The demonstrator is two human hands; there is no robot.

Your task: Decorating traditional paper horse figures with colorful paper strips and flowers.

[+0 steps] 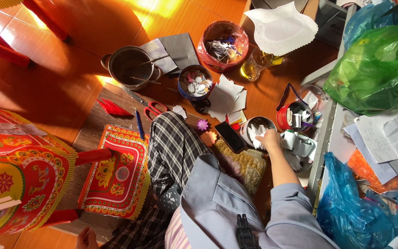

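Right hand (270,138) is down in the white tub (255,129), fingers (264,142) curled together and dipped among the white paper pieces (255,133) inside. They look closed around some of those scraps, though the grip itself is hidden by the back of the hand, so I cannot tell how much they hold. The grey sleeve (285,203) runs back from the wrist toward the camera.

Just left of those fingers lies a black phone (230,136), touching the edge of the tub, with a small purple paper flower (202,124) a little farther left. Just right of the fingers is a heap of folded white and grey paper (299,144), and beyond it a red can (293,116) packed with more pieces. Farther out past the fingers are a stack of white cut shapes (226,99) and a dark cup (195,83) full of cut-outs.

Left hand (86,239) is at the bottom edge of the view, well apart from the tub, resting low near a red and yellow patterned panel (118,171). Only part of it shows; its fingers seem loose, but I cannot tell for sure whether they hold anything.

Red-handled scissors (155,109) and a blue pen (139,124) lie on the floor beyond the checked trouser leg (173,145).
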